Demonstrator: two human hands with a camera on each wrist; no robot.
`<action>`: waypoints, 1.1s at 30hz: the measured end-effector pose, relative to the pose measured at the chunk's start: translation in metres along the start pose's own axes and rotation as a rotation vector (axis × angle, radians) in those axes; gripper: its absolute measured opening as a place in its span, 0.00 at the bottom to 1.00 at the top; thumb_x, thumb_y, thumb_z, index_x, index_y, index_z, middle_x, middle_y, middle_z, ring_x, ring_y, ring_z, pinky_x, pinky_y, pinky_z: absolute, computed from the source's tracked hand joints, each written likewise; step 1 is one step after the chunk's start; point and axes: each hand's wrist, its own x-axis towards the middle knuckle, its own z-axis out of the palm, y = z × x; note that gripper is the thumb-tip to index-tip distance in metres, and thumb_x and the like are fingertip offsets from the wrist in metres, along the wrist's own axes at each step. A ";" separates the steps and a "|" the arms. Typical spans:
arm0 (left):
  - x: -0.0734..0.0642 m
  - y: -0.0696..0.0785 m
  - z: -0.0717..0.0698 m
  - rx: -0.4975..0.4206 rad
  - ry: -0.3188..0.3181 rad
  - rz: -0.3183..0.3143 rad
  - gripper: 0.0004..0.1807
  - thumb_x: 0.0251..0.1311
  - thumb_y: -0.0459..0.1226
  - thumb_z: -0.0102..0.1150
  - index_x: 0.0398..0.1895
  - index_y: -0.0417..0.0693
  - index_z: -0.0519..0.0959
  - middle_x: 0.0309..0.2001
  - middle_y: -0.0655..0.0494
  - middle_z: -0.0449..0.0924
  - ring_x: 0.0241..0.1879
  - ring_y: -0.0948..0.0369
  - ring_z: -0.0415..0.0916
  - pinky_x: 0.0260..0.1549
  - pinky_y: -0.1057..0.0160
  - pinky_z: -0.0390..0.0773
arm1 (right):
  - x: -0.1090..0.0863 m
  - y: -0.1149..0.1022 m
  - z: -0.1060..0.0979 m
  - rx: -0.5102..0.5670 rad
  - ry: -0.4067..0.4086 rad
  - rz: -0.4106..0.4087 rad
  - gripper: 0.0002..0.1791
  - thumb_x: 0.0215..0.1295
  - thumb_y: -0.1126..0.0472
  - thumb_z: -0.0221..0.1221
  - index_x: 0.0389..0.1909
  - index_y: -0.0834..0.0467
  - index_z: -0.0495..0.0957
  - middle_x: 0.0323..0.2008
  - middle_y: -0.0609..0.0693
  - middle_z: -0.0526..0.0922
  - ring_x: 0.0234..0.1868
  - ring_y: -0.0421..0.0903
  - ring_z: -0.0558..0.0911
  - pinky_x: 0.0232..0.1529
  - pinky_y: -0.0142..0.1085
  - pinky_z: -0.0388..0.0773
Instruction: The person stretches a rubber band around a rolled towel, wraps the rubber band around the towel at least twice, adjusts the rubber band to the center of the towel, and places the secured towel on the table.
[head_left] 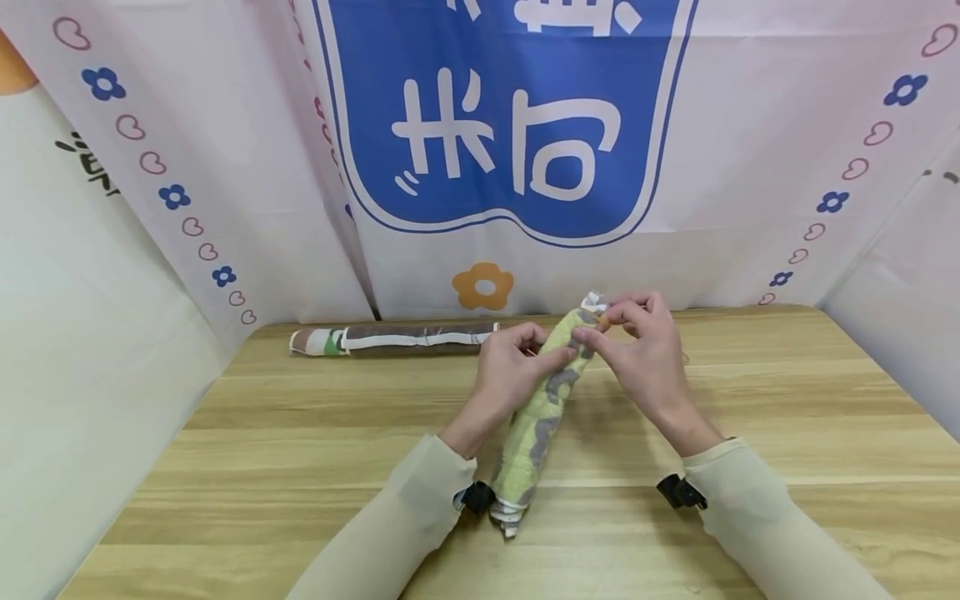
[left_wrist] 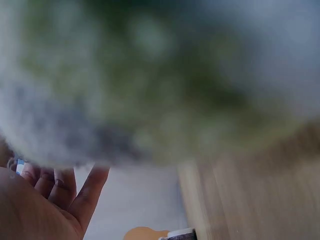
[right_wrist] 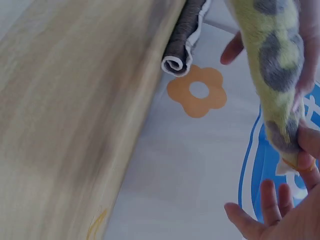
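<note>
A fuzzy towel (head_left: 534, 429), yellow-green with grey patches, is rolled into a long tube and slants away from me across the table. My left hand (head_left: 512, 371) grips the roll just below its upper end, thumb along the near side. At that upper end, my right hand (head_left: 647, 358) pinches the roll between thumb and index finger. An orange rubber band (right_wrist: 306, 168) loops round the tip there, against the right fingers. The other right fingers are spread in the right wrist view. In the left wrist view the towel (left_wrist: 150, 100) is a close blur across the top.
Along the table's back edge lies a second rolled towel (head_left: 416, 340), dark brown with a white border. Loose rubber bands (right_wrist: 96, 224) rest on the wooden table (head_left: 300, 467) to the right of my right hand. A printed cloth backdrop (head_left: 742, 167) hangs behind the table.
</note>
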 end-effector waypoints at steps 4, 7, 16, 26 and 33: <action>-0.001 -0.001 0.002 0.004 0.012 0.012 0.11 0.60 0.44 0.79 0.30 0.48 0.88 0.27 0.61 0.85 0.25 0.64 0.79 0.22 0.66 0.80 | -0.004 0.003 0.007 -0.039 0.049 -0.145 0.12 0.55 0.70 0.80 0.29 0.63 0.83 0.51 0.63 0.75 0.52 0.56 0.76 0.53 0.47 0.73; -0.002 -0.001 0.003 0.020 0.033 0.031 0.12 0.60 0.45 0.79 0.29 0.48 0.88 0.27 0.62 0.85 0.25 0.64 0.80 0.22 0.65 0.81 | -0.006 0.004 0.011 -0.089 0.067 -0.235 0.10 0.56 0.70 0.79 0.31 0.64 0.84 0.54 0.65 0.75 0.50 0.59 0.79 0.48 0.46 0.76; -0.001 0.002 -0.001 0.121 0.082 0.088 0.15 0.53 0.47 0.84 0.30 0.50 0.87 0.27 0.64 0.85 0.26 0.66 0.80 0.23 0.65 0.81 | -0.008 0.003 0.008 -0.042 -0.056 -0.073 0.11 0.70 0.58 0.72 0.43 0.63 0.87 0.45 0.57 0.83 0.44 0.55 0.86 0.44 0.46 0.85; 0.001 0.001 0.000 0.182 -0.014 0.243 0.13 0.53 0.38 0.84 0.35 0.46 0.86 0.34 0.58 0.85 0.32 0.65 0.81 0.32 0.70 0.81 | -0.006 -0.002 -0.004 0.160 -0.212 0.296 0.25 0.67 0.44 0.73 0.52 0.59 0.82 0.54 0.52 0.83 0.49 0.47 0.87 0.45 0.38 0.85; 0.004 -0.006 -0.001 0.123 -0.067 0.269 0.09 0.56 0.32 0.81 0.38 0.41 0.89 0.37 0.54 0.86 0.36 0.60 0.87 0.33 0.69 0.85 | -0.002 -0.004 -0.002 0.264 -0.214 0.297 0.17 0.69 0.61 0.72 0.50 0.66 0.79 0.52 0.58 0.82 0.46 0.45 0.89 0.45 0.34 0.86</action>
